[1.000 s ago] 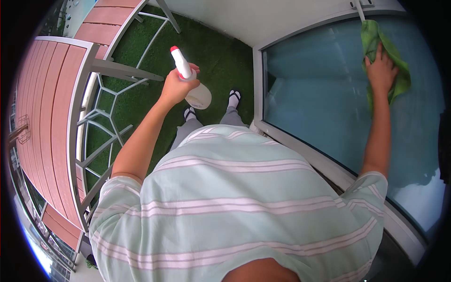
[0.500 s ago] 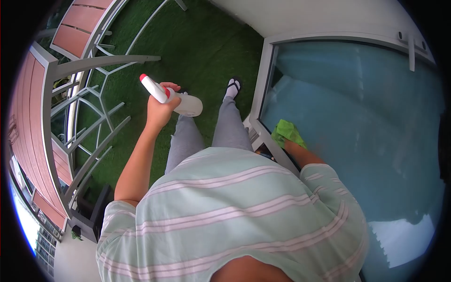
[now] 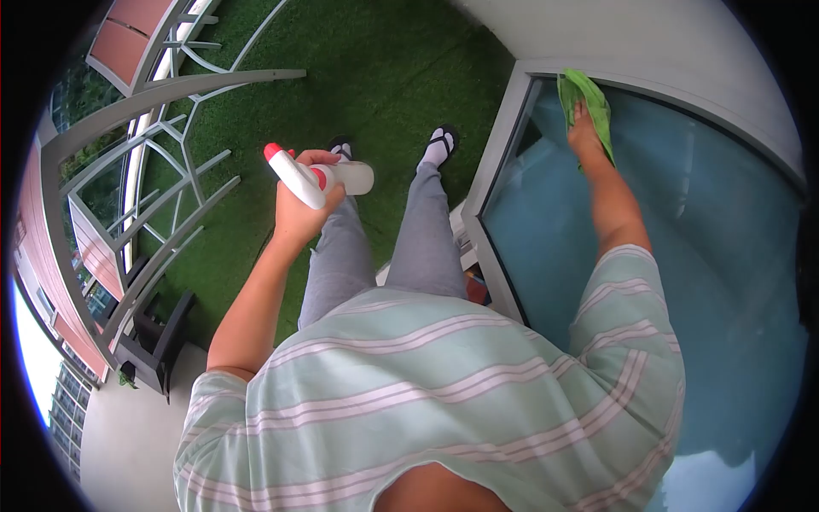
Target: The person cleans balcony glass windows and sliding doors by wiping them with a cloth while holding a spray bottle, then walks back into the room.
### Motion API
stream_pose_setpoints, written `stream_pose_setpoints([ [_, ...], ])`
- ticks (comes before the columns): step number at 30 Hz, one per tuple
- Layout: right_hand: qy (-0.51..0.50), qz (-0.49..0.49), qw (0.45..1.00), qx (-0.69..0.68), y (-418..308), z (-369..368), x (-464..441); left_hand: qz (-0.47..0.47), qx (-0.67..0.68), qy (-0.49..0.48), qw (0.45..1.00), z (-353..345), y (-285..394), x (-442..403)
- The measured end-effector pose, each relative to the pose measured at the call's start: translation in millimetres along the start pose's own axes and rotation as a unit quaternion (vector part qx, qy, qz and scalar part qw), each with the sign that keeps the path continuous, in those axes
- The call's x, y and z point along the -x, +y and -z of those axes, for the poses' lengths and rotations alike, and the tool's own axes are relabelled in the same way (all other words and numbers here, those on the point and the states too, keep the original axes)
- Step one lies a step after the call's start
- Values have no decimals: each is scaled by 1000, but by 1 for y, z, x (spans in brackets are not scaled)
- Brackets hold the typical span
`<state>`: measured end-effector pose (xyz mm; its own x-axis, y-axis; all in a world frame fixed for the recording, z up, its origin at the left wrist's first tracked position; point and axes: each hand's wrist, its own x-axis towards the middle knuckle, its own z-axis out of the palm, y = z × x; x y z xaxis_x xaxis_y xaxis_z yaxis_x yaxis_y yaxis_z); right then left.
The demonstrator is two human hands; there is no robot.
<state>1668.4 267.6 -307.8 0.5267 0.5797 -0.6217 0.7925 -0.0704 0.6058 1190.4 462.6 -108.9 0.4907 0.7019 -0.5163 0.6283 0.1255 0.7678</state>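
Observation:
A white spray bottle [image 3: 351, 178] with a red nozzle tip and collar is gripped round its neck by my left hand [image 3: 302, 203], in front of my left leg. My right arm reaches out to the glass pane [image 3: 674, 222]. At the pane's far edge, close to the frame, my right hand [image 3: 583, 135] presses a green cloth [image 3: 595, 108] on the glass. The cloth drapes round the hand and partly hides the fingers.
A metal frame [image 3: 502, 171] borders the glass, with a pale wall [image 3: 589, 34] beyond. Green turf [image 3: 375, 68] lies underfoot. Grey metal legs [image 3: 192, 94] and reddish slatted tops stand at left. A dark chair [image 3: 175, 333] is at lower left.
My right hand with the green cloth has swept from the right part of the glass down to the near left corner, then out to the far edge. The bottle stays in my left hand, its tilt changed.

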Motion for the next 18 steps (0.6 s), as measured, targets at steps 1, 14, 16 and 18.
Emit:
stream_pose_setpoints([
  [1,21,-47,962,-268,-42,-58,-5,2,6,-14,1000,20,0,-7],
  [14,-216,232,934,-165,-154,-103,114,23,-109,-89,990,19,-20,-43],
  [16,-181,218,956,-72,-119,-75,27,17,-114,-76,990,20,-19,-46],
  [18,-150,223,961,71,-89,-32,-50,16,-124,-55,991,17,-22,-52],
])
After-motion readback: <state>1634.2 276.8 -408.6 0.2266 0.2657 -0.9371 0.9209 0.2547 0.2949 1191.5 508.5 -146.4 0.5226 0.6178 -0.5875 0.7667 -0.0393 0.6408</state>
